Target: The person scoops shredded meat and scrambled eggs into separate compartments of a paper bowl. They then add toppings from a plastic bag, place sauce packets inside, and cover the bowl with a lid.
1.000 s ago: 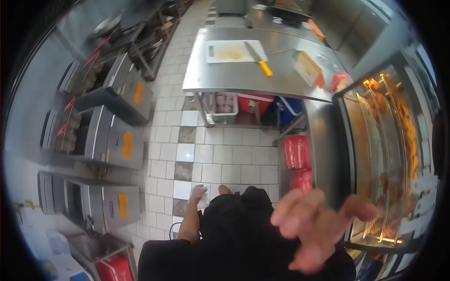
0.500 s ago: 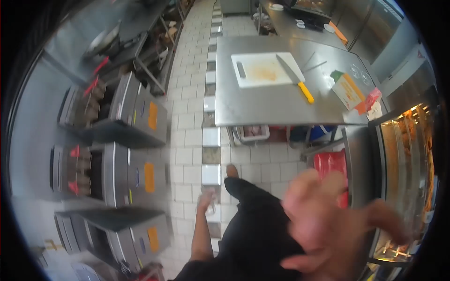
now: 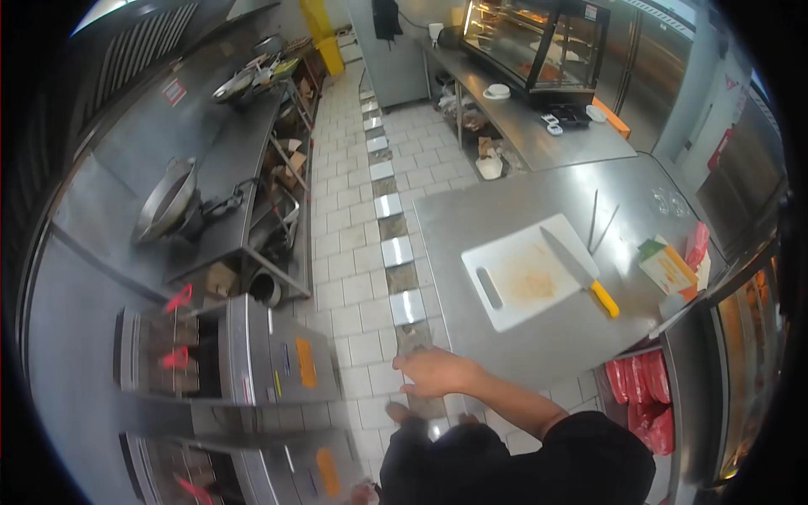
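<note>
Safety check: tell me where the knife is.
In the head view, right of centre, the knife lies partly on the right side of the cutting board.

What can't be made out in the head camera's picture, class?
Left hand: mostly cut off by the head view's bottom edge.
Right hand: in the head view, its own back hides the palm.
Wall sign: lettering too small, head view.
Lit cabinet at right: cut off by head view's dark rim.
</note>
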Tool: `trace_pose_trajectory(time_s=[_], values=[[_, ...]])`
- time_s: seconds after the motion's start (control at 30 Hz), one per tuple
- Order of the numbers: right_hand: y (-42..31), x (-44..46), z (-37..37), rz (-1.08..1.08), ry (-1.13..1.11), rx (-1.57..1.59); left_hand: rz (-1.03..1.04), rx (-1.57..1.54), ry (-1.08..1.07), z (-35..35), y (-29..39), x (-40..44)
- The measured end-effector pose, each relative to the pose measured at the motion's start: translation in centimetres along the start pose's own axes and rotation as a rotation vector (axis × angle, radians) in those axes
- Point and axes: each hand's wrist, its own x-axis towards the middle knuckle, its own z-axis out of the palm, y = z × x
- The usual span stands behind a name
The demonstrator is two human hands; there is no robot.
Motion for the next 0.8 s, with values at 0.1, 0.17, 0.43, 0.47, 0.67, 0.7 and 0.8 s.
trace_pose_trajectory(time_s=[0.1, 0.17, 0.43, 0.47, 0.67, 0.7, 0.8], values=[[6.3, 9.7, -0.6, 0.125, 0.279, 0.025, -0.209, -0.213, -0.076, -7.3, -2.0, 11.1], [12.1, 15.9, 1.2, 0.442, 0.459, -0.197, -0.133, -0.103, -0.114, -12.6, -3.5, 18.5], [21.7, 21.3, 2.4, 0.752, 1.109, -0.23, 0.258, -0.237, -0.021, -38.2, -5.9, 55.1], [22.4, 21.8, 2.3, 0.748, 1.168, -0.216, 0.226, -0.057, -0.059, -42.7, -1.9, 58.1], [22.3, 28.3, 0.2, 1.246, 1.292, -0.009, 0.269, -0.812, 0.08, -63.7, 15.5, 70.1], [22.7, 29.4, -0.1, 1.295, 1.248, -0.095, 0.272, -0.818, 0.093, -64.9, 15.3, 73.4], [27.0, 31.4, 2.2, 1.531, 1.015, -0.136, 0.331, -0.704, 0.008, -65.2, 10.6, 79.8]])
